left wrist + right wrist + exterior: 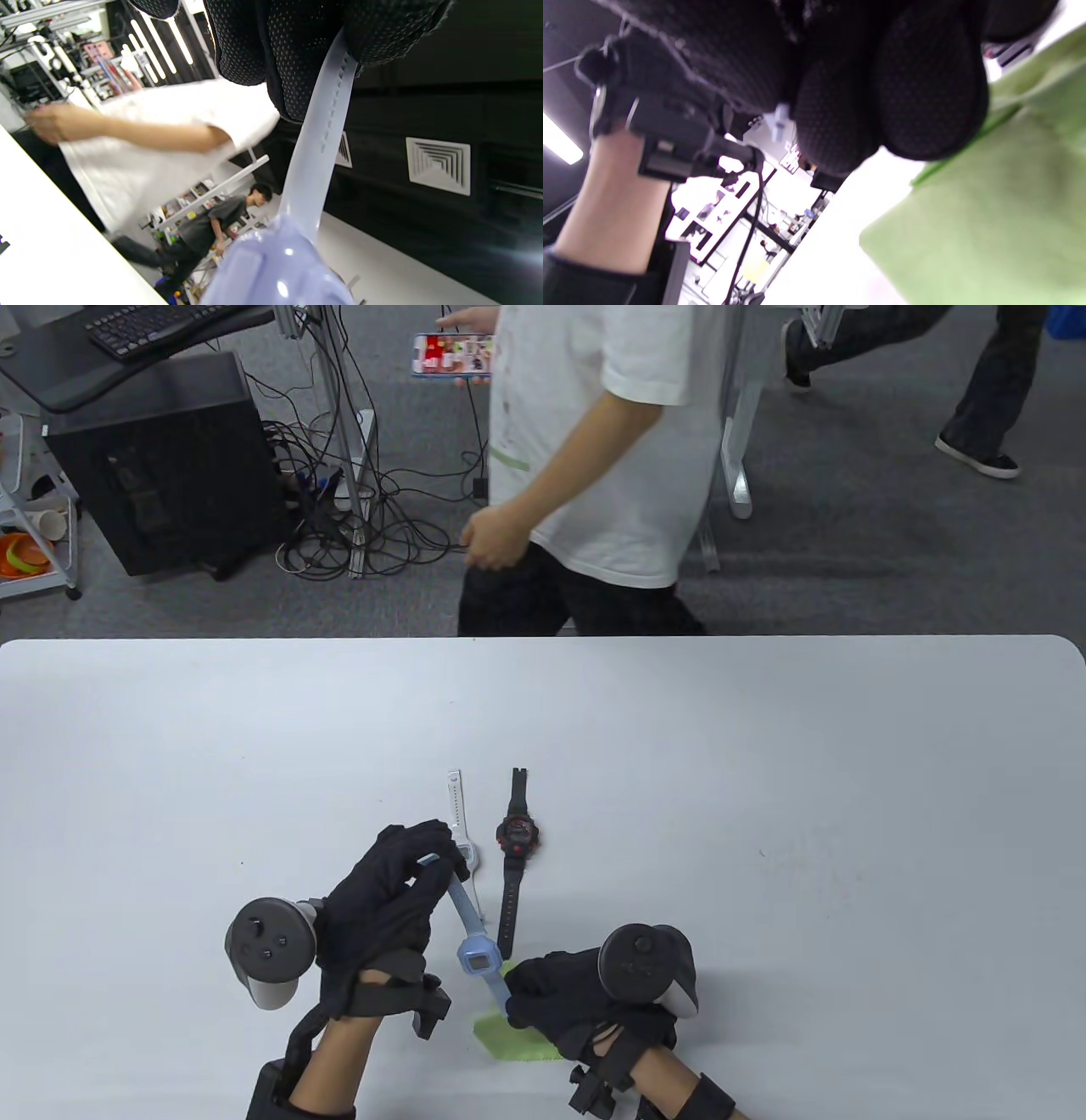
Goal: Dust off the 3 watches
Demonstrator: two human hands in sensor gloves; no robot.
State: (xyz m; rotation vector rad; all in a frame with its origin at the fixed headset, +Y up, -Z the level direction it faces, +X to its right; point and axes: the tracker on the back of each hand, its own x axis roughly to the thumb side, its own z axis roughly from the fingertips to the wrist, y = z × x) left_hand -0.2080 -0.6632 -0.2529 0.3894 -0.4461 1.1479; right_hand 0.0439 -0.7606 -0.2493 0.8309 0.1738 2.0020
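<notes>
My left hand (386, 899): raised off the surface, palm turned inward, fingers (271, 51) curled and pinching a strap end; tracker on the back faces left. My right hand (568, 993): low, knuckles up, fingers (882, 101) curled under, gripping the strap's other end. Both forearms enter from below.

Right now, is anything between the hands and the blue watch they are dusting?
No. The left hand pinches the far strap end of the blue watch and the right hand holds the near end over the green cloth. Nothing visible blocks either grip.
</notes>
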